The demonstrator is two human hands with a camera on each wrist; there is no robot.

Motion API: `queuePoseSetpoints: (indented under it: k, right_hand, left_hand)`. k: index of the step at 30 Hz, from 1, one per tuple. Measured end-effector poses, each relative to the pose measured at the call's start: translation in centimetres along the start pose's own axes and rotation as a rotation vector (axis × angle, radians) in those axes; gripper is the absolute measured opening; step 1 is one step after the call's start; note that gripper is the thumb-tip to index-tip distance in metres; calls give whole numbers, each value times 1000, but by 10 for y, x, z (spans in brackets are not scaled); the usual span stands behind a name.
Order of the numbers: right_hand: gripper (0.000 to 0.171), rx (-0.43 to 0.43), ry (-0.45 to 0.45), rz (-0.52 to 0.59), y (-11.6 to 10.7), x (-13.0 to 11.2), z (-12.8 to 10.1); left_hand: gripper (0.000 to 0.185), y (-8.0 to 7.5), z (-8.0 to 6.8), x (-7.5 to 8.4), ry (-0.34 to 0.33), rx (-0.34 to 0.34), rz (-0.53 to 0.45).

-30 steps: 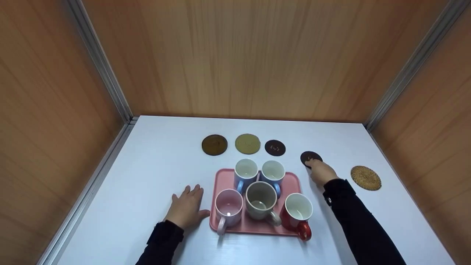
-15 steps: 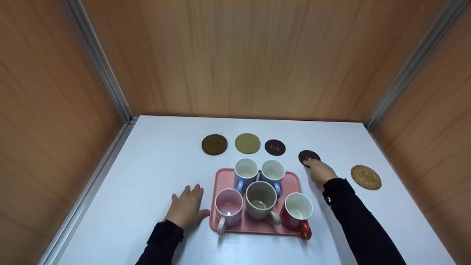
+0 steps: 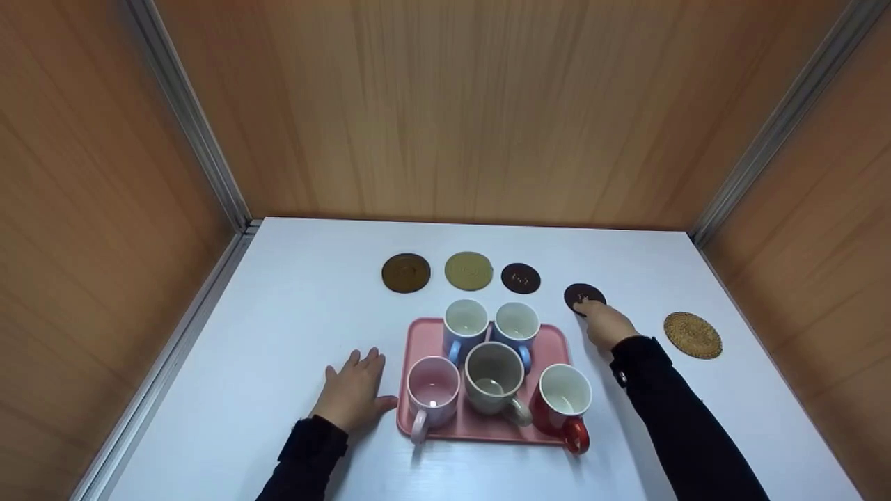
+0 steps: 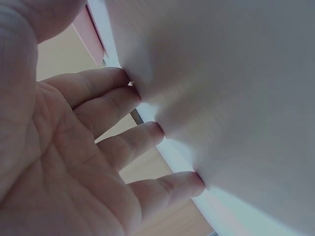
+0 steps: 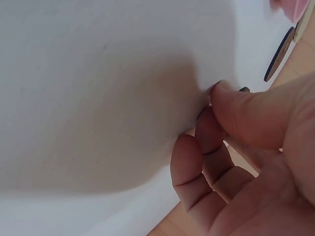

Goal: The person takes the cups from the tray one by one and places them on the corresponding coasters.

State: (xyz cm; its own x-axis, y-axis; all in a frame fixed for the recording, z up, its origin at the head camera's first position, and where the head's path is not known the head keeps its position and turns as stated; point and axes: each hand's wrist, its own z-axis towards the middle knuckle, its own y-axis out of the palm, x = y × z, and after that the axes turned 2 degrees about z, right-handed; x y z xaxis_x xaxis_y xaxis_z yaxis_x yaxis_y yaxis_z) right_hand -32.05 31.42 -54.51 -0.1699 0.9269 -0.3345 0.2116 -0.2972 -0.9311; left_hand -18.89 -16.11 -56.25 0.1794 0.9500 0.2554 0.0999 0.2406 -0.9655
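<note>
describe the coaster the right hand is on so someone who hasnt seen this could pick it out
Start at the pink tray of mugs on the white table. Just past its far right corner lies a small dark brown coaster, under the right hand fingertips. It sits nearer than its twin, left of the woven one.

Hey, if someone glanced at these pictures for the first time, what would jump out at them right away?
Probably the pink tray at the table's middle, crowded with five mugs, the red mug at its near right corner standing out most. Next, the right hand just right of the tray, fingertips on a dark coaster. The left hand lies flat on the white table beside the tray's left edge.
</note>
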Motion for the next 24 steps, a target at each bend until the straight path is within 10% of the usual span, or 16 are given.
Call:
queuePoseSetpoints:
  k: [24]
  right_hand:
    - [64,-72,-72,-97,2,2,-1]
  left_hand:
    - [81,1,0,0,-14,-2,-27]
